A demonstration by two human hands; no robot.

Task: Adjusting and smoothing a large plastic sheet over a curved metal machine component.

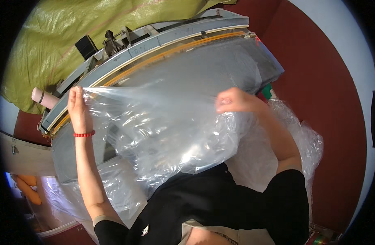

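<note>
My left hand (78,108) pinches one upper corner of a large clear plastic bag (154,130), with a red bead bracelet on that wrist. My right hand (233,100) is closed on the bag's other upper edge. Between both hands the bag is stretched out, hanging in wrinkles down to my black shirt. Behind it stands a grey machine (163,45) with a long orange strip along its top bar.
A green tarpaulin (73,32) covers the space behind the machine. More crumpled clear plastic (302,143) is piled at my right. Dark red floor (326,106) lies to the right. A pink cylinder (44,97) and orange objects (28,188) sit at the left.
</note>
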